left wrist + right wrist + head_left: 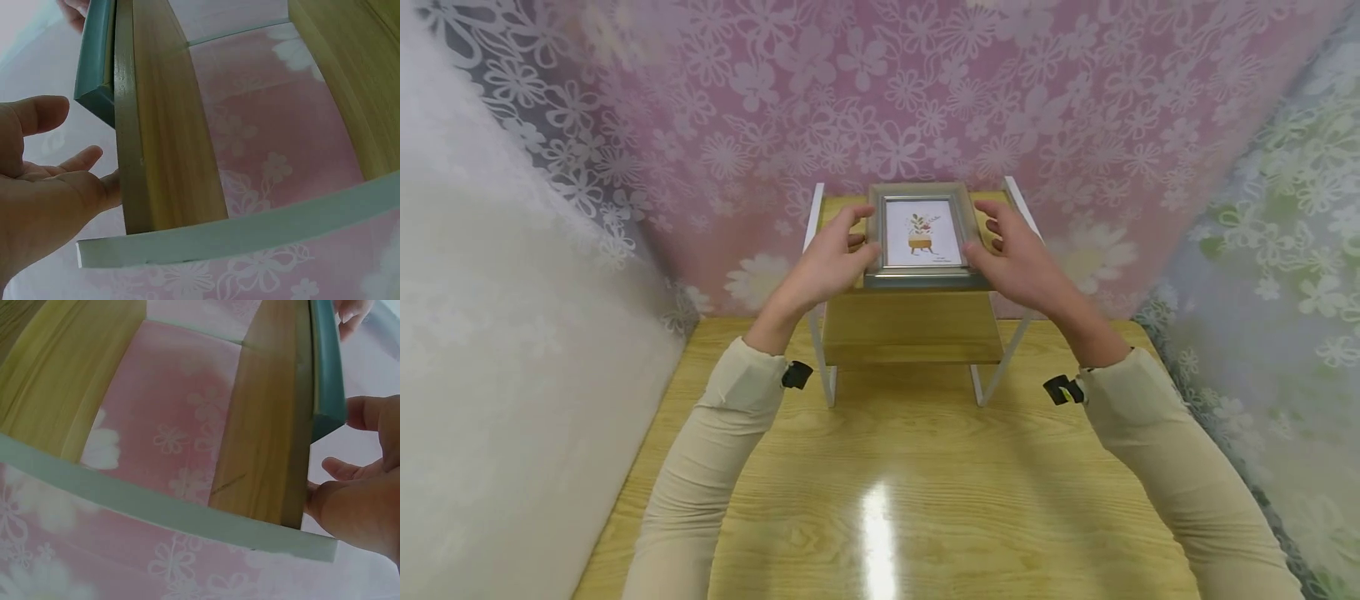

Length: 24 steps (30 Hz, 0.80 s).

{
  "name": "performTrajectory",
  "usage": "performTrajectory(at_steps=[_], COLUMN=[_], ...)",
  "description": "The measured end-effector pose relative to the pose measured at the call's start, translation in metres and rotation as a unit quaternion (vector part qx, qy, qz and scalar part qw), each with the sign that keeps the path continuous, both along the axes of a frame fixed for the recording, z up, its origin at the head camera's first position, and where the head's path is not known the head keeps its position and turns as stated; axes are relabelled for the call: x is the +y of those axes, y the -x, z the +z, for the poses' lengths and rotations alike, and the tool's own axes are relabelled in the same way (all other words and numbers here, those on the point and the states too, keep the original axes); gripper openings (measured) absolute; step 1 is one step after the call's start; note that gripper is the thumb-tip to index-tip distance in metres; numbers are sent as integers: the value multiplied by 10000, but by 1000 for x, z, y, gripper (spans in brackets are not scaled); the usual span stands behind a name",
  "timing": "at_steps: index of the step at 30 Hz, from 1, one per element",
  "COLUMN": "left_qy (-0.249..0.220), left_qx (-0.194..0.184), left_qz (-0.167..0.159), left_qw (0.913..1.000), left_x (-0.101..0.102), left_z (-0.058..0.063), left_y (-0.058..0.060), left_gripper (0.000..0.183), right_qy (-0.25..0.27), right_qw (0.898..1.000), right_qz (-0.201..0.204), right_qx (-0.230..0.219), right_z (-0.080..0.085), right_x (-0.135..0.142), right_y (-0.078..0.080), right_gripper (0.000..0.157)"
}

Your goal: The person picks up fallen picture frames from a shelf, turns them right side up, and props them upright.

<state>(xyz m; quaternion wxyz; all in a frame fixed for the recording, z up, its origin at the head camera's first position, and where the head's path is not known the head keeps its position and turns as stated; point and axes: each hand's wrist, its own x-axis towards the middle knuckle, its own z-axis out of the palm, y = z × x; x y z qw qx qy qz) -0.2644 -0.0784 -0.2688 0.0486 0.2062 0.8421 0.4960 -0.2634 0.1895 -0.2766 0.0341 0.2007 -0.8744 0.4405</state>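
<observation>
A picture frame [917, 278] with a drawing of a potted plant lies flat on the top board of a small shelf rack [913, 329]. My left hand [833, 254] is at its left side, thumb beside the front corner and fingers loosely bent. In the left wrist view that thumb stands a little apart from the frame [95, 62]. On the other side, my right hand [1017, 260] has its thumb against the frame's right edge. The right wrist view shows the thumb at the frame [329, 369] and lower fingers by the board's edge.
The rack has white metal legs [1006, 362] and a lower wooden board [913, 337]. It stands on a glossy wood-grain surface [940, 467]. Behind it rises a pink flowered backdrop [700, 167], with pale walls [512, 333] at the sides.
</observation>
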Motion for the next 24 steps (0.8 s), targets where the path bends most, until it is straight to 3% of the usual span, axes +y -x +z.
performTrajectory(at_steps=[5, 14, 24], left_qy=[-260, 155, 320], left_qx=[-132, 131, 149], left_qz=[-48, 67, 188], left_qw=[9996, 9998, 9992], left_x=[1, 8, 8], left_z=[-4, -1, -4], left_y=[4, 5, 7], left_gripper=[55, 55, 54], right_qy=[-234, -1175, -1136], right_qw=[9996, 9928, 9933], right_qz=[-135, -202, -230], right_qx=[79, 90, -44], right_z=[-2, -5, -11], right_x=[-4, -8, -11], right_y=[8, 15, 17], right_gripper=[63, 67, 64])
